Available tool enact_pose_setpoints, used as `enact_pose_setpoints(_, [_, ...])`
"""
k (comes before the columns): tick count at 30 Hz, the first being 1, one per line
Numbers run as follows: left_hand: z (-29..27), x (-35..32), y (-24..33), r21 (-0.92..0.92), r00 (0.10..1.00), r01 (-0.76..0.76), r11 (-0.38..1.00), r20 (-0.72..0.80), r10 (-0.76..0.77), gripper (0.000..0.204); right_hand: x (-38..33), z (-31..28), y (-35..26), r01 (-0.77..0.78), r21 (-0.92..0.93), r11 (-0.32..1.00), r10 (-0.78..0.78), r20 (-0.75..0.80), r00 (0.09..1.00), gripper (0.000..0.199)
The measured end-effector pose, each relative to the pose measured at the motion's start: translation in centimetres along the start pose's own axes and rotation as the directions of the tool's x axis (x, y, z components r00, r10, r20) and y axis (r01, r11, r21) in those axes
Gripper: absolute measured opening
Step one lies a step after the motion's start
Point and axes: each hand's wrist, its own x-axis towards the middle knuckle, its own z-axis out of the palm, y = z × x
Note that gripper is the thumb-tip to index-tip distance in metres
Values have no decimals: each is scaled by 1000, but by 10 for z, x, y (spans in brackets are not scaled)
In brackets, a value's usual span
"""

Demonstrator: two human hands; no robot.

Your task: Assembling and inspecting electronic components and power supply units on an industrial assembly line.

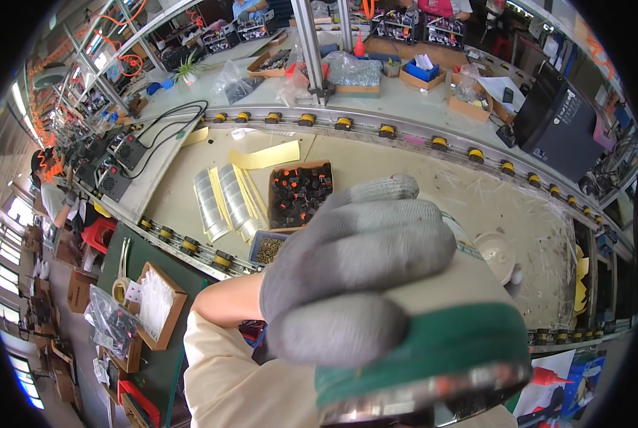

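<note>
Close to the camera, my left hand (362,264) wears a grey knitted glove and reaches across from the lower left, back upward. Its fingers lie together over a large rounded beige object with a green band (440,342), the thumb on the near side. Below the band is a shiny, blurred part; I cannot make out the object's kind. Beyond its right side shows a small grey tip (516,277), seemingly a gloved fingertip of my right hand; the rest is hidden. Farther off stands a box of black and orange small parts (301,194).
Left of that box lie silvery label sheets with yellow backing (223,203); a blue tray of small brass-coloured pieces (268,250) is nearer. A pale round disc (496,255) lies on the worktable. Roller rails (344,123) border it, and a black monitor (558,121) stands at the far right.
</note>
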Motion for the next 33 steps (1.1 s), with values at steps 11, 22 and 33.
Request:
enact_pose_setpoints(11, [-84, -70, -76, 86, 552, 406, 910, 771, -319, 112, -17, 255, -49, 845, -534, 25, 65, 845, 531, 105])
enact_pose_setpoints(22, [-52, -112, -179, 203, 459, 472, 858, 774, -436, 110, 60, 311, -14, 765, -190, -616, 414, 747, 519, 74])
enact_pose_setpoints(33, [5, -131, -407, 569, 449, 423, 705, 544, -709, 104, 179, 267, -23, 630, -358, -689, -47, 890, 454, 74])
